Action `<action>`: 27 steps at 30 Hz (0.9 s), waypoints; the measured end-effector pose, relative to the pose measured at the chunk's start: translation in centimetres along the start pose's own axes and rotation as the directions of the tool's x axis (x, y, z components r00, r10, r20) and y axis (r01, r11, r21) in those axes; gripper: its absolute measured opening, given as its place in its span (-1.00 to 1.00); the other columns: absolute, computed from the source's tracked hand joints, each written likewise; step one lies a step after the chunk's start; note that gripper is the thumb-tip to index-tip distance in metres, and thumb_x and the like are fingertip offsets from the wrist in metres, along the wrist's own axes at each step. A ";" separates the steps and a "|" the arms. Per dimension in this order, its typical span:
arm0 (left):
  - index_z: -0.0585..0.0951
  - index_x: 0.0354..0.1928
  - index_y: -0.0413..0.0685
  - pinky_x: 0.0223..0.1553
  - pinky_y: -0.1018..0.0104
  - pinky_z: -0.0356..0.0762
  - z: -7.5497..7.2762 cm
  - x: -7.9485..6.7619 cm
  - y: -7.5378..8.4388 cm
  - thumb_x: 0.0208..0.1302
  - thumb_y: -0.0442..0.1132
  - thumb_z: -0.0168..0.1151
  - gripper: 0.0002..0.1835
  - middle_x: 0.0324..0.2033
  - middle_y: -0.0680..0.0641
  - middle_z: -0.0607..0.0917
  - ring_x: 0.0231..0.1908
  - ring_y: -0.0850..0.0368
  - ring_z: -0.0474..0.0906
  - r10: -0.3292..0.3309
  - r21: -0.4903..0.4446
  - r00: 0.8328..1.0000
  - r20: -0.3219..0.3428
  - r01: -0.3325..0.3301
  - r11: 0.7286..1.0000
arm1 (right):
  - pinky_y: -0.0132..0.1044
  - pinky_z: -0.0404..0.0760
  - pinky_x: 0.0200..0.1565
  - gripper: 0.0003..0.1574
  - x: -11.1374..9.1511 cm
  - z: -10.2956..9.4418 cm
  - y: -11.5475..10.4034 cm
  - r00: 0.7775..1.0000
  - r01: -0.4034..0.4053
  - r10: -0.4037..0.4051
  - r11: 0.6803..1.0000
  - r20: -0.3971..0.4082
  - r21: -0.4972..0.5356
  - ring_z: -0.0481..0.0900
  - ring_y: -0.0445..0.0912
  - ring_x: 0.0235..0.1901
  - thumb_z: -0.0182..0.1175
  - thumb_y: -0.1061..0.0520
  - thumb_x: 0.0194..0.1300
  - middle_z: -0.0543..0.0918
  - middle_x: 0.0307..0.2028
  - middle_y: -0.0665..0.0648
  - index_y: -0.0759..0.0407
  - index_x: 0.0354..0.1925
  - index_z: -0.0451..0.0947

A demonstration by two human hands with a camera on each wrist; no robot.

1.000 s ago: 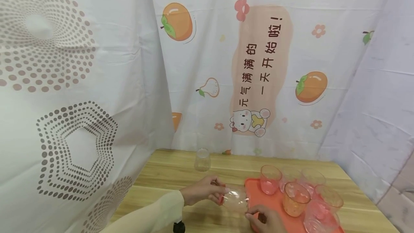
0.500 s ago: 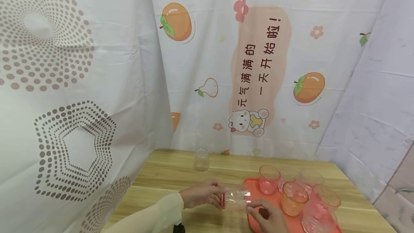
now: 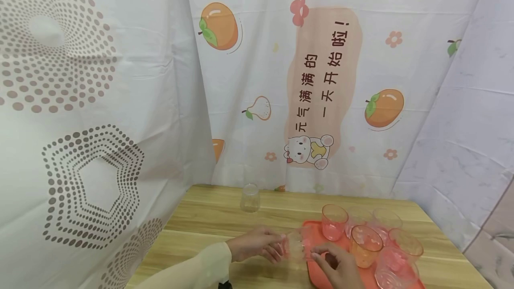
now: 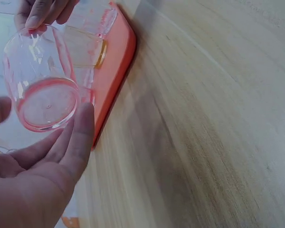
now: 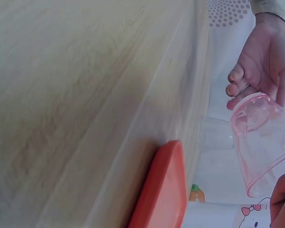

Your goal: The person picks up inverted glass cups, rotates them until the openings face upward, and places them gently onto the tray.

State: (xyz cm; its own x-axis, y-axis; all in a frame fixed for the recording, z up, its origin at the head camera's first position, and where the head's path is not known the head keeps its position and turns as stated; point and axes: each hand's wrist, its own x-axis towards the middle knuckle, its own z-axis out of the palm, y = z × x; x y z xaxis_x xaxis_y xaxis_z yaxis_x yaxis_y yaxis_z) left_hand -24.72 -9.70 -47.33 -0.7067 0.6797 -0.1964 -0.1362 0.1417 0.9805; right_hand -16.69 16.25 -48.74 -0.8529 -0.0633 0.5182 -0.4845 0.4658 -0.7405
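A clear, pink-tinted plastic cup [image 3: 295, 248] lies sideways in the air between my hands, its base towards the left and its mouth towards the right. My right hand [image 3: 337, 260] pinches its rim between thumb and fingertips. At the base end is my left hand [image 3: 257, 245], fingers loosely spread and thumb apart from the cup. Seen from the left wrist, the round pink base [image 4: 48, 105] faces that palm, with the fingertips right beside it. The right wrist view shows the left hand [image 5: 263, 61] with its palm turned to the cup.
On the right, a red tray [image 3: 319, 275] carries several cups, among them a pink one [image 3: 334, 223] and an orange one [image 3: 365, 246]. A clear glass [image 3: 250, 199] stands farther back on the wooden table [image 3: 209, 222]. Printed curtains [image 3: 257, 79] hang behind and at the sides.
My left fingers held the cup's base in the earlier frames and have now loosened from it. The cup has shifted slightly right with my right hand.
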 end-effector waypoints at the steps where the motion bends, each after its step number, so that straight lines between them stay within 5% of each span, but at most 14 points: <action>1: 0.62 -0.12 -0.23 -0.20 0.03 0.61 0.0 0.0 -0.1 0.34 0.07 0.10 -0.55 -0.29 -0.24 0.69 -0.28 -0.10 0.67 0.002 0.011 1.000 -0.012 -0.002 1.000 | -0.46 0.26 -0.67 -0.82 0.1 -0.1 0.1 0.999 0.034 -0.034 0.999 0.000 -0.010 0.14 -0.37 -0.74 0.33 0.16 0.16 0.39 -0.69 -0.19 -0.16 -0.31 0.63; 6: 0.60 -0.15 -0.35 -0.31 0.11 0.63 0.3 0.3 -0.7 0.39 -0.05 0.07 -0.58 -0.36 -0.24 0.68 -0.41 0.03 0.65 0.016 0.040 0.996 -0.084 -0.012 0.999 | -0.49 0.26 -0.66 -0.72 0.6 -0.8 0.3 0.978 0.210 -0.210 0.977 0.011 -0.047 0.16 -0.38 -0.71 0.31 0.25 0.18 0.43 -0.61 -0.18 -0.17 -0.25 0.59; 12: 0.63 -0.24 -0.35 -0.43 0.18 0.62 1.3 0.6 -1.5 0.36 -0.25 0.11 -0.75 -0.46 -0.18 0.67 -0.51 0.06 0.62 0.032 0.140 0.983 -0.183 -0.006 0.990 | -0.50 0.22 -0.68 -0.70 0.8 -1.5 0.5 0.980 0.199 -0.201 0.976 -0.013 -0.089 0.13 -0.38 -0.73 0.32 0.25 0.17 0.36 -0.65 -0.21 -0.19 -0.27 0.60; 17: 0.66 -0.38 -0.22 -0.54 0.22 0.59 2.5 0.8 -2.0 0.26 -0.31 0.20 -0.87 -0.54 -0.11 0.65 -0.54 0.01 0.62 0.097 0.335 0.959 -0.267 -0.002 0.942 | -0.53 0.21 -0.66 -0.69 0.9 -2.1 1.0 0.973 0.222 -0.227 0.966 -0.028 -0.130 0.15 -0.37 -0.72 0.34 0.27 0.14 0.41 -0.59 -0.25 -0.15 -0.25 0.61; 24: 0.68 -0.50 -0.15 -0.66 0.40 0.44 3.7 1.6 -2.0 0.20 -0.30 0.22 -0.84 -0.69 -0.02 0.62 -0.74 0.20 0.47 0.189 0.528 0.953 -0.238 -0.037 0.849 | -0.53 0.20 -0.66 -0.78 1.2 -2.8 0.8 0.971 0.225 -0.234 0.961 -0.038 -0.158 0.14 -0.37 -0.72 0.35 0.25 0.13 0.34 -0.62 -0.24 -0.06 -0.29 0.63; 27: 0.69 -0.54 -0.14 -0.70 0.42 0.40 4.3 1.9 -2.2 0.18 -0.30 0.23 -0.83 -0.71 0.02 0.61 -0.76 0.25 0.44 0.200 0.556 0.952 -0.233 -0.038 0.830 | -0.52 0.20 -0.66 -0.74 1.3 -2.9 0.9 0.972 0.223 -0.231 0.960 -0.032 -0.172 0.15 -0.36 -0.71 0.37 0.27 0.10 0.37 -0.59 -0.24 -0.09 -0.30 0.62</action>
State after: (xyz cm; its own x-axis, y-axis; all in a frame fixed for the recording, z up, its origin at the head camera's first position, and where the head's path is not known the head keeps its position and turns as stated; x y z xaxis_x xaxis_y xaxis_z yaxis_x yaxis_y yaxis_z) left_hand -22.82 -5.63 -49.91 -0.8617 0.5073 0.0111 0.2999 0.4915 0.8176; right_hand -17.62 19.15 -47.48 -0.7109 -0.1410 0.6890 -0.6214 0.5847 -0.5215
